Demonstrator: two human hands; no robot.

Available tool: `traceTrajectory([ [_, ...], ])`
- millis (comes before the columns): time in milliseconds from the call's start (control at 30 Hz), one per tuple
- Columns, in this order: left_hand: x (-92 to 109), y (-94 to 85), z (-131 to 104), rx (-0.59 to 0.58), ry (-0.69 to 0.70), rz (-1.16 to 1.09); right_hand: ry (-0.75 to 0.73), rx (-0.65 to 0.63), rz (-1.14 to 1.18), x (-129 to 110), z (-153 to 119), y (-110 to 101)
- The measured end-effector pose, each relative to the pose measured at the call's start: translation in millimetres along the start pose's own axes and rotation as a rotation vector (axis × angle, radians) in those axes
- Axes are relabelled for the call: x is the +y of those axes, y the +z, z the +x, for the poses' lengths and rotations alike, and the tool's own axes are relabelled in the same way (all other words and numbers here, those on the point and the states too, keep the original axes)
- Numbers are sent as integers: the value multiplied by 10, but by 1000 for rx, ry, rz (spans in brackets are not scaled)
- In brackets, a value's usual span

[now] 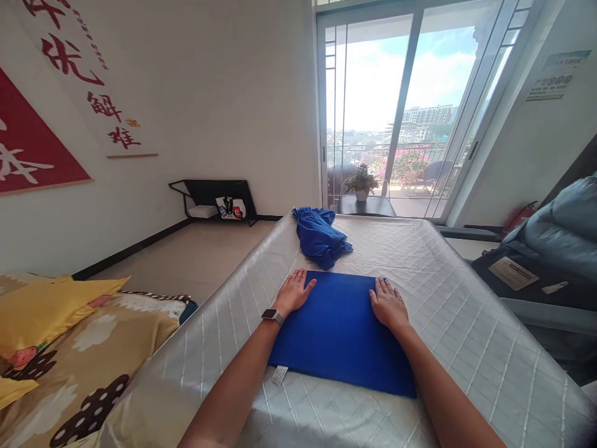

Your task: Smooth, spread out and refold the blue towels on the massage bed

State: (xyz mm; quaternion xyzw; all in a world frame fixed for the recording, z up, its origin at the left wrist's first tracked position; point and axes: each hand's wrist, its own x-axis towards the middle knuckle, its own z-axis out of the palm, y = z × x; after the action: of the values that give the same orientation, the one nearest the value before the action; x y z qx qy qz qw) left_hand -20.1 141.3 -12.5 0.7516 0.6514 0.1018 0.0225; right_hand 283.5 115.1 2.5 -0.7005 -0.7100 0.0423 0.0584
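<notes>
A flat blue cloth rectangle (pixel 345 330) lies on the silver quilted table cover (pixel 466 336), with a small white tag (pixel 280 374) sticking out at its near left edge. My left hand (pixel 293 292), with a watch on the wrist, rests flat on the cloth's far left corner, fingers stretched out. Near the far right corner, my right hand (pixel 389 303) also lies flat with its fingers extended. Neither hand grips anything. Just beyond the rectangle sits a crumpled blue cloth (pixel 321 236).
Patterned bedding with a yellow pillow (pixel 51 311) is at the left. A dark padded chair (pixel 550 249) stands at the right. Past the table's far edge, a potted plant (pixel 362 183) sits on a small surface before the glass doors.
</notes>
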Motion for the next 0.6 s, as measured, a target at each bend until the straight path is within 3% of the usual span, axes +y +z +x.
traceTrajectory([
  [600,23,26,-16,65,-26,-32,6,0,-84,17,48,41],
])
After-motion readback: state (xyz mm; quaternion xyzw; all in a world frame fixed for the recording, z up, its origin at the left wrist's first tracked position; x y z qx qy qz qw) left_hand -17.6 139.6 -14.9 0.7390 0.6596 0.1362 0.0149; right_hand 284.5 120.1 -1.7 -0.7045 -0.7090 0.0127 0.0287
